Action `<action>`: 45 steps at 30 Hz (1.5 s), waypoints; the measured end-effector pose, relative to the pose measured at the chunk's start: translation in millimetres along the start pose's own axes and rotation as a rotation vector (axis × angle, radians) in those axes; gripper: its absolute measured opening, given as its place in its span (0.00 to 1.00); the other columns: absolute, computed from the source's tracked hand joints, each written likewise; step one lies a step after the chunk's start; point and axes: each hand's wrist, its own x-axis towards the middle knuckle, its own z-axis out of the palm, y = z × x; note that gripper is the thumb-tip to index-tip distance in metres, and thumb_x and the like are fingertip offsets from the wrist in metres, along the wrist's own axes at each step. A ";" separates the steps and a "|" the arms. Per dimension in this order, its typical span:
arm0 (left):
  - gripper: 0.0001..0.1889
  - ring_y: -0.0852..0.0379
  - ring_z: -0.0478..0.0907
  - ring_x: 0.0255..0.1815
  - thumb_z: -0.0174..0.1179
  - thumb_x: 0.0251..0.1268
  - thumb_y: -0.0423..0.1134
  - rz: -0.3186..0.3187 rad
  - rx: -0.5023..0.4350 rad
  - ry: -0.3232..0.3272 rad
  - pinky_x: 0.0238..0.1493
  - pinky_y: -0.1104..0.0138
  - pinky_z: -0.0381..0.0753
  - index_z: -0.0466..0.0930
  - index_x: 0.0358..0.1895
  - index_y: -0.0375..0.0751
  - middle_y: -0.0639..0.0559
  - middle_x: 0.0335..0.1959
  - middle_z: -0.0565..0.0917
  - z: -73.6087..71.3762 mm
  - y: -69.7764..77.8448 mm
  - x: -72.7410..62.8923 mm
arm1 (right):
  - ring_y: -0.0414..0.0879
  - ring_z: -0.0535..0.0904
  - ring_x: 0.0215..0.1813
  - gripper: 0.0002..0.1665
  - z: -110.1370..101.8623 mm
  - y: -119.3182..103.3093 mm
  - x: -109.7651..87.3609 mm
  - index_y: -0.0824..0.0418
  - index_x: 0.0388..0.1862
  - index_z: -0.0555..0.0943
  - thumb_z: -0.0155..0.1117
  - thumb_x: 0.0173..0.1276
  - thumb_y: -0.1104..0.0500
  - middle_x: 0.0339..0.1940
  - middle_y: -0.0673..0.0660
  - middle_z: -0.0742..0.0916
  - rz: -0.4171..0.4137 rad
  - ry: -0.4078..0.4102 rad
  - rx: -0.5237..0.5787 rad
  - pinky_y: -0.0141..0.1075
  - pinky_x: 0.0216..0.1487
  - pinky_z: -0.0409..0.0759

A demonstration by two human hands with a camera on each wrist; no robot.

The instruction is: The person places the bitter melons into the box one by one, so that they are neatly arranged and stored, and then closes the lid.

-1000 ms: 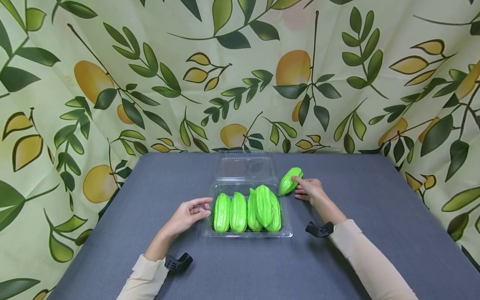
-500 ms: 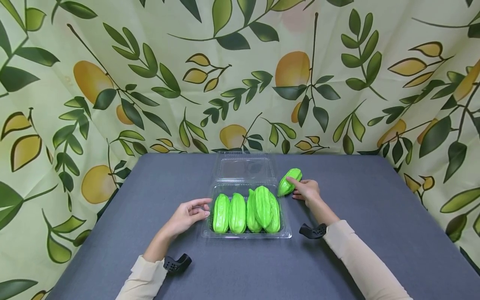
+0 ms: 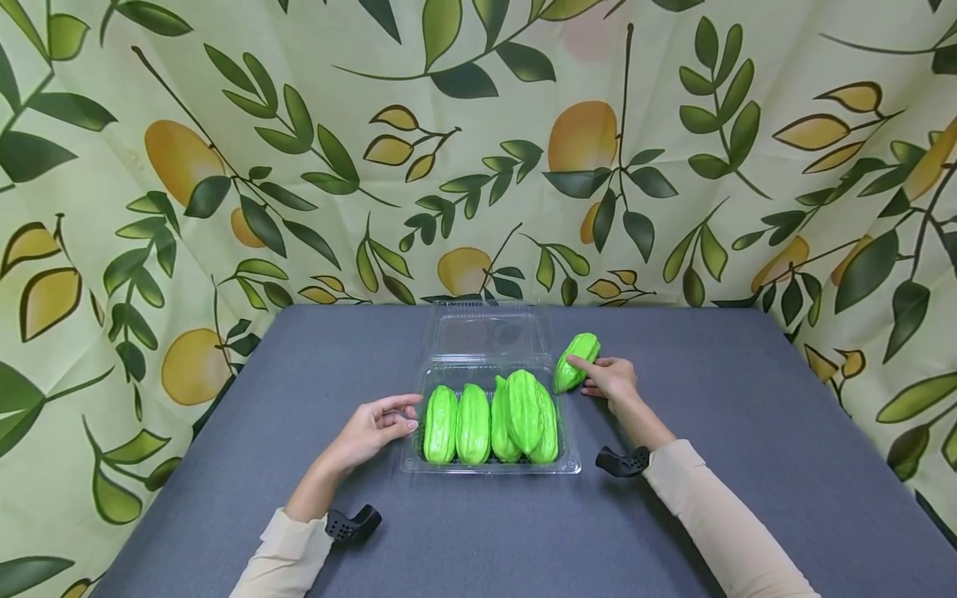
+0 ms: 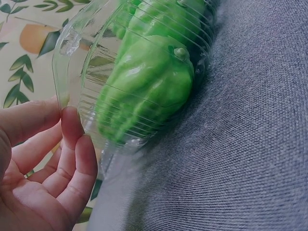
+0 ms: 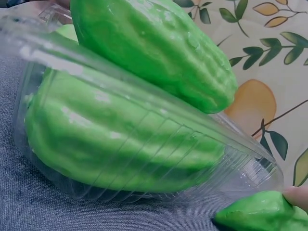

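Observation:
A clear plastic clamshell container [image 3: 489,468] lies on the table with its lid [image 3: 488,332] folded back. In its tray several bright green, ridged bitter melons [image 3: 473,423] lie side by side; one bitter melon [image 3: 526,411] rests on top of others at the right. My left hand [image 3: 374,430] pinches the tray's left rim [image 4: 61,72] between thumb and fingers. Beyond the tray's right back corner, my right hand [image 3: 615,382] holds a loose bitter melon [image 3: 580,353], its thumb [image 5: 297,196] on the near side. The other right fingers are partly hidden.
The grey cloth-covered table [image 3: 478,540] extends around the container. Behind it hangs a leaf-and-fruit patterned curtain [image 3: 478,166]. Black wrist mounts [image 3: 355,523] sit on both forearms.
My right hand has shifted slightly left along the loose bitter melon, which has barely moved. My left hand and the container stay as they were.

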 end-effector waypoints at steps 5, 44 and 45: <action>0.25 0.74 0.78 0.36 0.58 0.66 0.29 -0.005 -0.002 0.001 0.42 0.77 0.80 0.66 0.64 0.22 0.28 0.49 0.75 -0.7 -0.2 -0.3 | 0.32 0.76 0.21 0.46 1.3 -0.8 0.5 0.73 0.68 0.66 0.70 0.59 0.47 0.27 0.48 0.77 0.005 -0.015 -0.009 0.27 0.29 0.83; 0.25 0.75 0.78 0.36 0.58 0.65 0.29 0.000 -0.011 0.001 0.40 0.79 0.77 0.67 0.64 0.22 0.27 0.48 0.75 14.4 3.5 5.6 | 0.30 0.77 0.27 0.42 -32.5 4.8 -9.9 0.80 0.68 0.60 0.63 0.66 0.56 0.36 0.53 0.78 -0.068 -0.106 0.124 0.23 0.38 0.83; 0.25 0.75 0.78 0.36 0.58 0.65 0.29 -0.002 -0.018 0.004 0.40 0.79 0.77 0.67 0.64 0.22 0.26 0.49 0.75 15.6 3.9 5.7 | 0.29 0.77 0.28 0.42 -34.6 4.6 -10.8 0.80 0.69 0.59 0.63 0.66 0.55 0.39 0.54 0.78 -0.066 -0.108 0.117 0.23 0.38 0.83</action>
